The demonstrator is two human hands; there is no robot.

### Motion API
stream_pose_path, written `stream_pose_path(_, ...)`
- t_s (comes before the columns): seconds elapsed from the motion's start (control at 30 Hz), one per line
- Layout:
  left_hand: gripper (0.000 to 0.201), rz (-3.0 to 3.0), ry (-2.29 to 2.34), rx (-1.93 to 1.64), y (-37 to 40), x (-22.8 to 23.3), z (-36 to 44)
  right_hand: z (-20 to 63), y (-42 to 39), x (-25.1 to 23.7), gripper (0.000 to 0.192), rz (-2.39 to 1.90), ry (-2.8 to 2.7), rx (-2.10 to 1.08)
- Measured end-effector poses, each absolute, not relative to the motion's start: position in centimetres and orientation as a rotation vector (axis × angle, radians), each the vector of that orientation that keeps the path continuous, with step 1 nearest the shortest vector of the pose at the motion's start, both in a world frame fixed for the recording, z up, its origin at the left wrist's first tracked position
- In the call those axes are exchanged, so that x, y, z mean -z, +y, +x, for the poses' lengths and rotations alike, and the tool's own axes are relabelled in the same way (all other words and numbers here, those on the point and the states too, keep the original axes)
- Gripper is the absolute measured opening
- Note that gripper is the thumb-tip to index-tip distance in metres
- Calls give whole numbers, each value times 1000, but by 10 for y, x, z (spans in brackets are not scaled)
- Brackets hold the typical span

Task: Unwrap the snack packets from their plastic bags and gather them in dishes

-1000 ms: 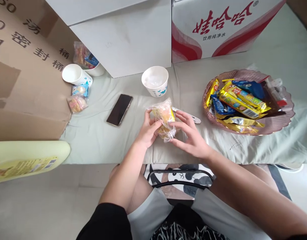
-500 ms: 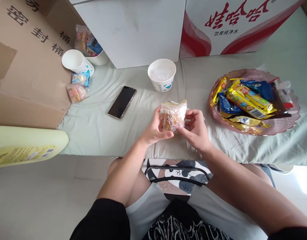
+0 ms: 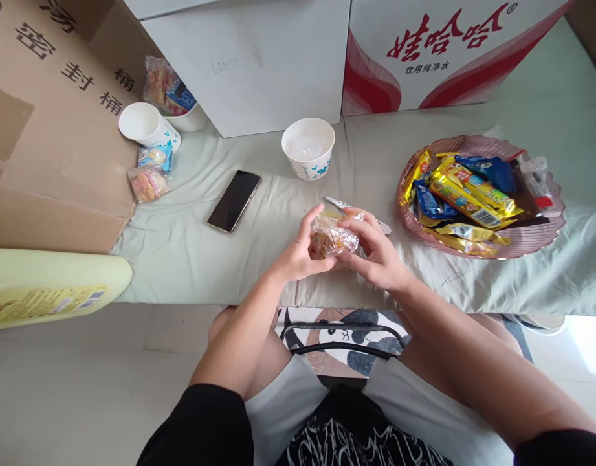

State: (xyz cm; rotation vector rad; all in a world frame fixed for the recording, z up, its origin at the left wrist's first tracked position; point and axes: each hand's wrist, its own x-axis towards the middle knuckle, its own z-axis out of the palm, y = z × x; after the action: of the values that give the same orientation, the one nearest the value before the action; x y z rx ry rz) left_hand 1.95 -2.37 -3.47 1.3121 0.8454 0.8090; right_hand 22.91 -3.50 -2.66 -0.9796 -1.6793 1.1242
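Between my hands is a snack in clear crinkled plastic (image 3: 335, 237), yellow-brown inside; its exact kind I cannot make out. My left hand (image 3: 300, 251) grips its left side, thumb at the bottom and a finger raised at the top. From the right, my right hand (image 3: 375, 251) closes on it, fingers over the top and thumb below. Partly hidden behind the right hand lies a thin white strip-like object (image 3: 337, 202) with dark marks. Beyond the hands stands a white paper bowl (image 3: 308, 150) with blue print.
A pink ribbed bowl (image 3: 408, 228) of wrapped snacks stands to the right. Left are a phone (image 3: 234, 200), a tipped paper cup (image 3: 149, 126) and two wrapped snacks (image 3: 149, 183). White boxes (image 3: 273, 77) line the back; a brown carton (image 3: 50, 162) and yellow-green container (image 3: 55, 285) bound the left.
My right hand's fingers have moved up over the top of the wrapped snack, whose raised wrapper is now pressed lower. The thin white strip behind now shows more. The view has shifted slightly.
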Motion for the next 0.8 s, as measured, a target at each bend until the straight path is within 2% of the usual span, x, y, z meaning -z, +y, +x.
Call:
stream_pose_path(0.2, 60, 1471, 942, -873, -22, 38, 20, 228, -33, 26, 44, -1062, -1733, -1007)
stream_pose_path(0.33, 58, 1580, 1125, -1079, -14, 37, 11, 236, -29, 29, 35, -1286, -1765, -663)
stream_pose_path(0.47, 53, 1728, 1309, -1253, -6, 39, -4, 242, -22, 38, 40, -1510, -1917, -419)
stream_pose_path(0.67, 43, 1850, 1451, -1290, -7, 42, -17, 243, -21, 40, 31, -1639, -1981, -419)
stream_pose_path(0.73, 42, 1899, 1487, -1298, -8, 40, -17, 241, -24, 35, 26, -1625, -1870, -538)
stream_pose_path(0.8, 40, 1980, 1518, -1303, -9, 38, -16, 237, -28, 29, 24, -1542, -1712, -788)
